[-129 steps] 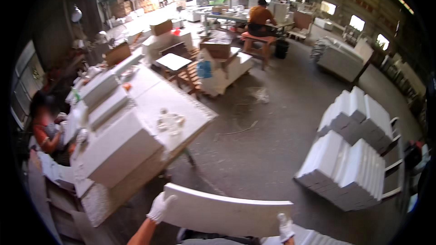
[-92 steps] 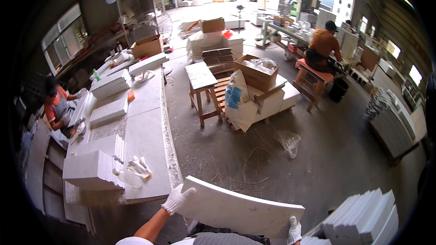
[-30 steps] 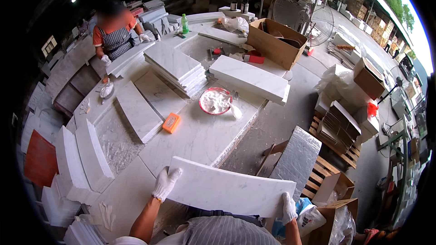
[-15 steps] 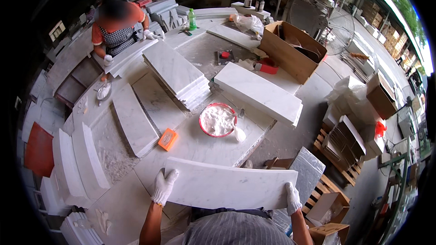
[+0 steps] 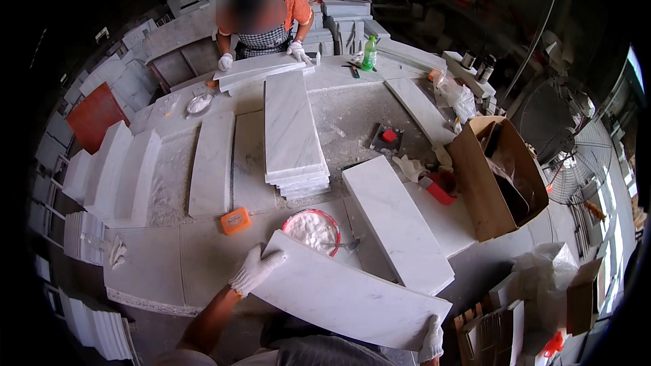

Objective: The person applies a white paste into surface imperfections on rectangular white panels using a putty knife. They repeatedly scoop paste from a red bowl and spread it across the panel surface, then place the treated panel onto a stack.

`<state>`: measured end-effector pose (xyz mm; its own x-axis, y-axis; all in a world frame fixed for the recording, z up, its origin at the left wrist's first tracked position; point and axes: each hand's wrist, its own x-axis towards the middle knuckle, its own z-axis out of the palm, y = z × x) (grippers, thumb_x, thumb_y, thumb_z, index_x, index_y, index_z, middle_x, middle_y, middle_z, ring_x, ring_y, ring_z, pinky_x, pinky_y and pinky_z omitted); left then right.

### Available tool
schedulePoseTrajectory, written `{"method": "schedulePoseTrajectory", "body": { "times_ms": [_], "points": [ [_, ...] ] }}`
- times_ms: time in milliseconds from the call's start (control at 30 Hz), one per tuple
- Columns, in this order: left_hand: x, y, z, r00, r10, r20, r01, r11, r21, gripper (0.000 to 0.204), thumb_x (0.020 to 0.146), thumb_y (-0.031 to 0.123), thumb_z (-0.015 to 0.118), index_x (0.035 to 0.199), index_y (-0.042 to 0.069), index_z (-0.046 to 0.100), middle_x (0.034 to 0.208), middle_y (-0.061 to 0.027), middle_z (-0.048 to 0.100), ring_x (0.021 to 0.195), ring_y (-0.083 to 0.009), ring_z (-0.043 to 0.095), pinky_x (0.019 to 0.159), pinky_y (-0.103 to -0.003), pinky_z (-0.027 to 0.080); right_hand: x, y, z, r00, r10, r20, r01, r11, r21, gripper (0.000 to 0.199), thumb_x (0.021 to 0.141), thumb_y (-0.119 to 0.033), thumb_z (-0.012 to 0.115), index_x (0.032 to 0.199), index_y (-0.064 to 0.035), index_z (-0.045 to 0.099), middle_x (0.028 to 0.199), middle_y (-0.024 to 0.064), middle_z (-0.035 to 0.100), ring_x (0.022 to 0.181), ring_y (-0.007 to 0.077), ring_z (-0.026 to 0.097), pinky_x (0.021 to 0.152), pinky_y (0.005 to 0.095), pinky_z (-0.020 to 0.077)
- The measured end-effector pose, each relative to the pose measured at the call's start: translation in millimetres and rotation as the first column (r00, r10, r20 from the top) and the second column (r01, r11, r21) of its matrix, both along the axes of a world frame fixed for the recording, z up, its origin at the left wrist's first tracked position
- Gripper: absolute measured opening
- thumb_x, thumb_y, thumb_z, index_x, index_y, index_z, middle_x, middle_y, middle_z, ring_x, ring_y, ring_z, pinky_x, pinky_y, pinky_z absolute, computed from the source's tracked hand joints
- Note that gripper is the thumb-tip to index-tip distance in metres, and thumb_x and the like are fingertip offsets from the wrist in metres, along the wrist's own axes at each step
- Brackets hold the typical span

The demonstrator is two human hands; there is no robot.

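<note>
White marble slab (image 5: 346,295) sits nearest us, gripped at both ends: our gloved left hand (image 5: 254,270) clasps its left corner, right hand (image 5: 431,339) its right corner. Slab's far edge overlaps the red bowl of white powder (image 5: 311,229); orange sponge (image 5: 235,221) left of bowl, slab stack (image 5: 293,135) beyond bowl, co-worker (image 5: 261,17) farthest

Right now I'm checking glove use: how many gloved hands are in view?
4. The left hand and right hand hold the slab near the lower edge; the co-worker's two hands rest on slabs at the far side. Others may be hidden.
</note>
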<state>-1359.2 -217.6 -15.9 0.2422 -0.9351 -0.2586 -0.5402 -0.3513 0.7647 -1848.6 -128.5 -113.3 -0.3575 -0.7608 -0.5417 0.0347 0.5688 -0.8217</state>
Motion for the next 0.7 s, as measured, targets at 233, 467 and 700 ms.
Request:
{"method": "schedulePoseTrajectory", "body": {
  "times_ms": [233, 467, 700],
  "points": [
    [-83, -89, 2, 0.990, -0.130, 0.055, 0.132, 0.991, -0.031, 0.052, 0.091, 0.045, 0.067, 0.109, -0.004, 0.062, 0.094, -0.0177, 0.070, 0.091, -0.0271, 0.068, 0.081, -0.038, 0.051, -74, -55, 17, 0.981, -0.068, 0.179, 0.057, 0.996, 0.068, 0.074, 0.097, -0.062, 0.048, 0.139, -0.0011, 0.049, 0.122, 0.0110, 0.065, 0.104, 0.0226, 0.065, 0.090, 0.0345, 0.0530],
    [-125, -193, -11, 0.957, -0.288, 0.027, 0.286, 0.957, 0.048, 0.058, 0.086, 0.051, 0.070, 0.103, -0.005, 0.066, 0.097, -0.0217, 0.072, 0.091, -0.0319, 0.070, 0.080, -0.040, 0.052, -85, -65, -3, 0.850, -0.285, 0.444, 0.250, 0.959, 0.136, 0.076, 0.097, -0.067, 0.043, 0.145, -0.0081, 0.045, 0.137, 0.0081, 0.058, 0.117, 0.0265, 0.059, 0.101, 0.0404, 0.0490],
    [-157, -303, -20, 0.800, -0.520, 0.298, 0.445, 0.849, 0.286, 0.080, 0.085, 0.069, 0.061, 0.094, -0.010, 0.064, 0.087, -0.0281, 0.068, 0.083, -0.0380, 0.069, 0.072, -0.045, 0.050, -34, -125, 67, 0.830, -0.449, 0.330, 0.357, 0.883, 0.303, 0.069, 0.100, -0.055, 0.049, 0.145, -0.0039, 0.043, 0.142, 0.0117, 0.052, 0.126, 0.0263, 0.050, 0.107, 0.0391, 0.0423]
  ]
}}
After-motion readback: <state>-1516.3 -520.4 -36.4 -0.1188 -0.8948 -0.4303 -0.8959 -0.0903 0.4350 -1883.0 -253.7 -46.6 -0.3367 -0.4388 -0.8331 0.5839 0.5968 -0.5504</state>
